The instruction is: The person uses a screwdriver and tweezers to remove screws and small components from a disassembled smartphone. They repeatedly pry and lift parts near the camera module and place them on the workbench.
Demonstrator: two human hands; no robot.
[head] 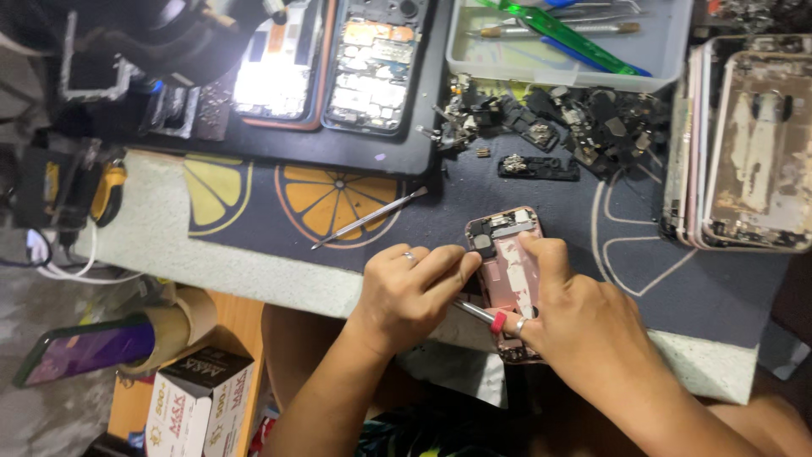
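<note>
Both hands, left hand (410, 292) and right hand (584, 326), grip closed on a pink phone shell (507, 271), work over a citrus-print mat (338, 199).

White and black printed carton (200, 399) at lower left, purple-glowing phone screen (85, 349) beside it, bright white lit screen (272, 80) top centre on the black mat

The phone shell (506, 262) looks like pink metal with a dull sheen. The screwdriver (478, 313) has a shiny metal shaft. The mat (423, 220) is matt, cloth-like. The tray (507, 59) is smooth pale plastic. The probe (368, 218) is polished metal. The box (199, 398) is matt cardboard.
</note>
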